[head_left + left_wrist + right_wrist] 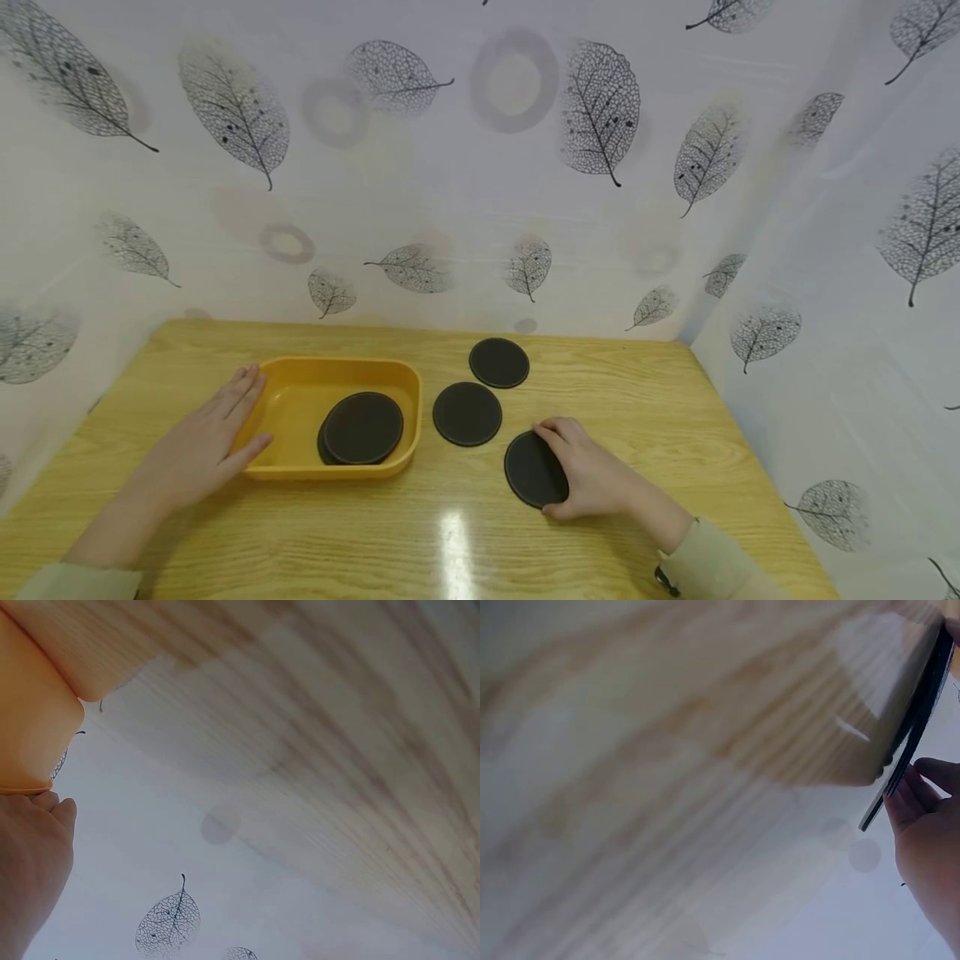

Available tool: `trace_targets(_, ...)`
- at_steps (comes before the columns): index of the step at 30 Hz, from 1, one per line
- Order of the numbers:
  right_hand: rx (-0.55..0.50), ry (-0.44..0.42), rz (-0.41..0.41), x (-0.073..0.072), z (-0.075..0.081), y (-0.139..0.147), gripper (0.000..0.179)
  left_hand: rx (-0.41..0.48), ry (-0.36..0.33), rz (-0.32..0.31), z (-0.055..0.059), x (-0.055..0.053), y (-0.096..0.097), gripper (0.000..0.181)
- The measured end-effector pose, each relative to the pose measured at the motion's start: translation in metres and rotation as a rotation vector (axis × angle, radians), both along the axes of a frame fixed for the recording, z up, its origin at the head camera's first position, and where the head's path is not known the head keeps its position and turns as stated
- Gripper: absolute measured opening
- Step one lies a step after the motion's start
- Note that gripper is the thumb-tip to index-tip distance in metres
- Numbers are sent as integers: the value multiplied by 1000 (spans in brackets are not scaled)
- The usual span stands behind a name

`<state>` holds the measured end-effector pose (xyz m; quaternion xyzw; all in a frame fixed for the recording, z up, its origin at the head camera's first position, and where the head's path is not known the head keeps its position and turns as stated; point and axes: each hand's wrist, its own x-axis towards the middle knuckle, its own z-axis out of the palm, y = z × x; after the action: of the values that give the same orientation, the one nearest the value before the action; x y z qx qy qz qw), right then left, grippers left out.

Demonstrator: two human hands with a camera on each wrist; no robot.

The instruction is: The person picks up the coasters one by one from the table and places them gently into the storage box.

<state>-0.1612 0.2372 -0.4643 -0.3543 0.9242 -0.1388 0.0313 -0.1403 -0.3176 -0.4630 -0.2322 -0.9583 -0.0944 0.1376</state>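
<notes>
My left hand [198, 442] lies along the left end of a yellow rectangular tray [300, 473], fingers fairly straight at the rim and thumb spread over the front corner. In the left wrist view, fingertips [64, 810] touch the wall of the tray [37, 712]. Inside the tray, at its right, a black round coaster [363, 427] overlaps another beneath it. My right hand [588, 471] pinches a black coaster [531, 468] by its edges, thumb at the near side and fingers at the far side. The right wrist view shows this coaster [922, 697] edge-on.
Two more black coasters, a nearer one [467, 414] and a farther one [498, 362], lie flat between the tray and my right hand. A wood-grain table [360, 533] carries everything. Leaf-patterned white sheeting [465, 183] stands behind and along the sides.
</notes>
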Motion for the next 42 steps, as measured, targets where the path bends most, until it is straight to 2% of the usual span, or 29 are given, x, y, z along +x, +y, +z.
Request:
trace_targets(6,-11,5,-21,-1,2,-4,114,1,9,-6,-1,-1,1,84)
trace_targets(13,-59,23,-27,-5,13,-16,116,3,6,-7,-1,-1,0,84)
trace_targets(23,-102,57,31,-25,37,-46,115,12,9,-11,-3,-1,-1,82)
trace_targets(29,-96,38,55,-37,48,-68,115,11,0,-5,-2,0,1,83)
trace_targets(42,-107,76,158,-53,77,-128,113,-2,9,-8,-1,-1,0,83)
